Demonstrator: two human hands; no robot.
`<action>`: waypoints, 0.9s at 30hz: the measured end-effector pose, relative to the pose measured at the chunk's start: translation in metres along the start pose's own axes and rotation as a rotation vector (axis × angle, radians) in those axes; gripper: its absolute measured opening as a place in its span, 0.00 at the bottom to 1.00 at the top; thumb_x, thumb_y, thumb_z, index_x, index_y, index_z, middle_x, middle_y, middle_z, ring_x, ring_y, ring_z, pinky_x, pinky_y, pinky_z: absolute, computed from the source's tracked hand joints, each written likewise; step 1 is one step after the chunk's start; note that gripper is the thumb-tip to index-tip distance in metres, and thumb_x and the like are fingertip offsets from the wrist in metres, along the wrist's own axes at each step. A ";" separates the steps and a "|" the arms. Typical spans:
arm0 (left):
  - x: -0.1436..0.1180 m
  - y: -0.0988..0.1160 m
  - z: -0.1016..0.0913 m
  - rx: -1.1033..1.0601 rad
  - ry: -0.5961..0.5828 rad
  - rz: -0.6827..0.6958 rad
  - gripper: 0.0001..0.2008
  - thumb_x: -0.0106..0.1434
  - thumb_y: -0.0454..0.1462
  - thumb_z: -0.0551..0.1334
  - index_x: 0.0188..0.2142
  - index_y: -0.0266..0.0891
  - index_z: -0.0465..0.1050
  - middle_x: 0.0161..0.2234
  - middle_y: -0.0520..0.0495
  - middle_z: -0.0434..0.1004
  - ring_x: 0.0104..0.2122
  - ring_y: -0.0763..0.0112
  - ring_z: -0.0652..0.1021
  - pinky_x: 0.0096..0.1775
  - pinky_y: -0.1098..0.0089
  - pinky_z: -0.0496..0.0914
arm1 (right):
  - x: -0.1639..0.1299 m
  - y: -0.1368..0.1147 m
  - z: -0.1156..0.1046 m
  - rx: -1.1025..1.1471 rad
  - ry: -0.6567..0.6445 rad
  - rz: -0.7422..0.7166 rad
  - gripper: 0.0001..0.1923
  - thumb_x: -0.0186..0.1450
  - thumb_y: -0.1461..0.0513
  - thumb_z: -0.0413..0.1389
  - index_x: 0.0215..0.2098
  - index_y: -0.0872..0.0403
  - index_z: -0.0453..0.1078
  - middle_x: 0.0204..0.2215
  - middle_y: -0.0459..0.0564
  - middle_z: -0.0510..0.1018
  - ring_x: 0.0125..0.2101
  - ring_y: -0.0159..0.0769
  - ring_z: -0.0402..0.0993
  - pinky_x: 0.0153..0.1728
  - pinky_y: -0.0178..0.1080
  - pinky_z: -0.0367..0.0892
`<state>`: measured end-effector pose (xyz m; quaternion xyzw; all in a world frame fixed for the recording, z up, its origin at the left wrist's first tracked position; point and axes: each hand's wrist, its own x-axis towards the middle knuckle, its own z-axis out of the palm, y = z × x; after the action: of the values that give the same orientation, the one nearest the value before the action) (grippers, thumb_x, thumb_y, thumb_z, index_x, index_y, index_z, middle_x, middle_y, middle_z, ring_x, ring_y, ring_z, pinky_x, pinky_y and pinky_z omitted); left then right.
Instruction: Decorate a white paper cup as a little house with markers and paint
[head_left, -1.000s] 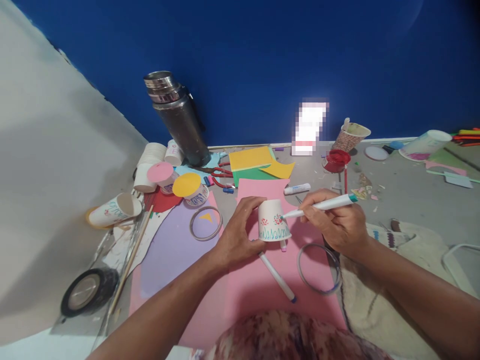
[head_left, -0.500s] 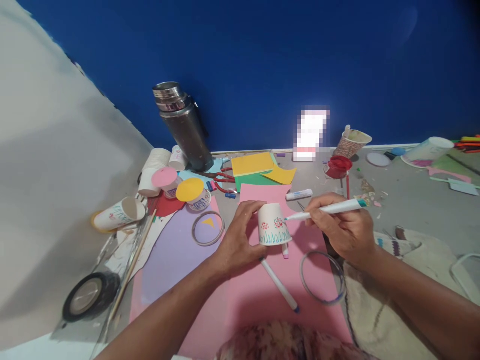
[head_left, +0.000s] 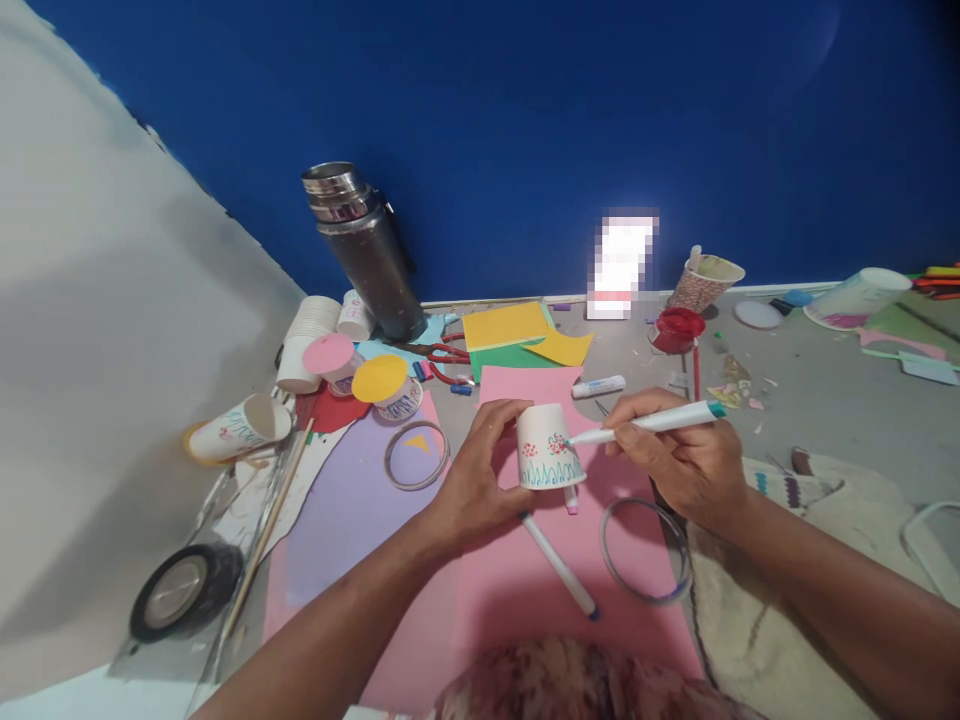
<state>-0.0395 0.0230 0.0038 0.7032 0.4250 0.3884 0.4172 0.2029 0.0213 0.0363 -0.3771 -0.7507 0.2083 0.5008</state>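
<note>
on the pink paper sheet (head_left: 525, 560), the left hand (head_left: 480, 475) grasps an upturned white paper cup (head_left: 547, 448) while the right hand (head_left: 679, 455), at its 3 o'clock, pinches a white teal-capped marker (head_left: 645, 423), tip touching the cup, with open pink paper toward 6 o'clock before the sheet's near edge.

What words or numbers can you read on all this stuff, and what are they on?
None can be read.
Glue stick: label too small to read.
Cup under the yellow circle: purple marks, too blurred to read.
Tipped cup: scribbles, unreadable.
White card by the wall: blurred out.
Cup in the left hand: only drawings.
</note>
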 end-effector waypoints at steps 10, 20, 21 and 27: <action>0.000 -0.001 0.001 0.000 0.006 0.002 0.38 0.51 0.37 0.79 0.60 0.46 0.68 0.59 0.41 0.70 0.59 0.55 0.74 0.63 0.53 0.71 | -0.002 0.001 0.000 -0.003 0.019 -0.006 0.08 0.73 0.65 0.57 0.36 0.49 0.75 0.28 0.45 0.81 0.26 0.33 0.78 0.27 0.35 0.71; 0.000 0.000 0.000 0.019 -0.002 0.034 0.38 0.53 0.40 0.79 0.60 0.47 0.67 0.59 0.40 0.69 0.60 0.54 0.73 0.63 0.52 0.71 | -0.008 0.011 0.003 0.063 0.088 0.090 0.06 0.76 0.60 0.56 0.48 0.47 0.76 0.30 0.45 0.83 0.27 0.34 0.79 0.30 0.37 0.74; 0.000 -0.001 -0.001 0.027 -0.002 0.042 0.38 0.53 0.41 0.79 0.60 0.47 0.66 0.59 0.41 0.68 0.60 0.54 0.73 0.62 0.52 0.71 | -0.008 0.012 0.003 0.065 0.082 0.101 0.08 0.76 0.60 0.56 0.50 0.47 0.76 0.31 0.46 0.84 0.28 0.34 0.79 0.30 0.36 0.74; -0.003 -0.007 -0.006 0.088 -0.008 0.121 0.46 0.51 0.55 0.79 0.64 0.49 0.65 0.58 0.40 0.68 0.60 0.50 0.73 0.60 0.50 0.73 | -0.001 0.010 0.000 -0.104 -0.179 0.014 0.23 0.68 0.51 0.67 0.58 0.47 0.74 0.50 0.55 0.84 0.46 0.45 0.82 0.47 0.45 0.78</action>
<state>-0.0479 0.0237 -0.0014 0.7468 0.3965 0.3910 0.3635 0.2068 0.0266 0.0289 -0.3877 -0.7996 0.2055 0.4100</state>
